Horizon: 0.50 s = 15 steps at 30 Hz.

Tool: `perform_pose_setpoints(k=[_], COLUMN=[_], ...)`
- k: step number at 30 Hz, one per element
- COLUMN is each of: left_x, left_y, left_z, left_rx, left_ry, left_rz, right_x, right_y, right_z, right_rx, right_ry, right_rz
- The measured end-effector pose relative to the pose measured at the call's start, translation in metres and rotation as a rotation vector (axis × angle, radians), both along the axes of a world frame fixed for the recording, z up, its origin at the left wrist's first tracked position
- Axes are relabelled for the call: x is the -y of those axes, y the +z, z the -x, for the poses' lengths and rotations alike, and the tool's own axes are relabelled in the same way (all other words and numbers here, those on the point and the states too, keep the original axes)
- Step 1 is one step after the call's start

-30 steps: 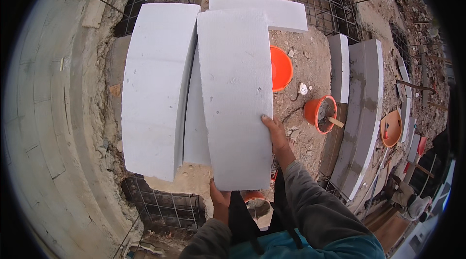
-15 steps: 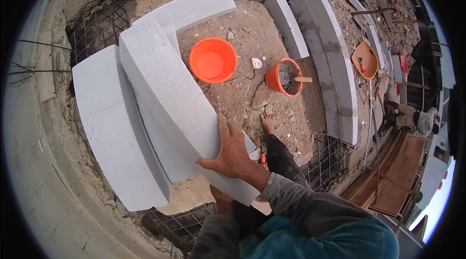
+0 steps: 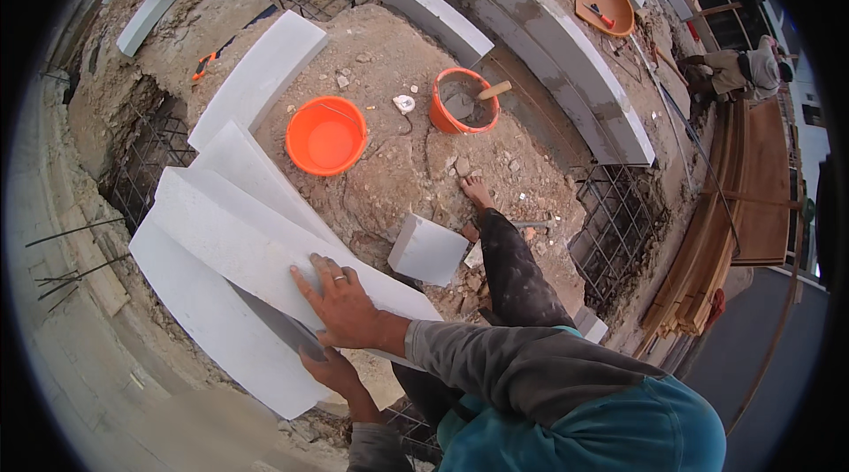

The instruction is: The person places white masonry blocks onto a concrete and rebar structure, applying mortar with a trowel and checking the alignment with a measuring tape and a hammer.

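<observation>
A long white lightweight concrete block (image 3: 256,237) lies tilted across other pale blocks on the left. My right hand (image 3: 347,308) rests on its upper face, fingers spread, near the end closest to me. Lower down, my left hand (image 3: 334,375) grips the near-side edge of the same block; its fingertips are partly hidden. Beneath is a wide white block (image 3: 208,322), and another pale block (image 3: 256,176) sticks out behind. On the dirt to the right of my hands sits a short block piece (image 3: 430,251), close to my bare foot (image 3: 476,192).
An orange bucket (image 3: 325,138) and a second bucket with grey mortar and a wooden-handled tool (image 3: 463,102) stand ahead. Rebar grids (image 3: 610,229) lie in trenches. A low block wall (image 3: 548,47) runs along the right. Timber planks (image 3: 707,215) and another person (image 3: 747,69) are farther right.
The long block has come down and turned flatter over the blocks on the left. My right hand has shifted left onto its face, and my left hand now shows. The view has swung right.
</observation>
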<state>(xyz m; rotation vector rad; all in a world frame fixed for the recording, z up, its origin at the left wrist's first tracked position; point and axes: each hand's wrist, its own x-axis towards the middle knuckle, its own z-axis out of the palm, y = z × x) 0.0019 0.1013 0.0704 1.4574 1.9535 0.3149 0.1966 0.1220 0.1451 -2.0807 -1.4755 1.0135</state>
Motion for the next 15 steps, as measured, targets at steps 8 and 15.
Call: perform_pose_setpoints(k=[8,15], left_x=[-0.214,-0.240], left_y=[0.107,0.120], left_z=[-0.059,-0.135], left_rx=[-0.688,-0.584], left_ry=[-1.537,-1.992], left_rz=[-0.509,-0.303], right_x=[0.014,0.018], right_y=[0.007,0.000], right_z=[0.007,0.000], right_rx=[0.018,-0.037], right_ry=[-0.008,0.021], right_rz=[-0.099,-0.055])
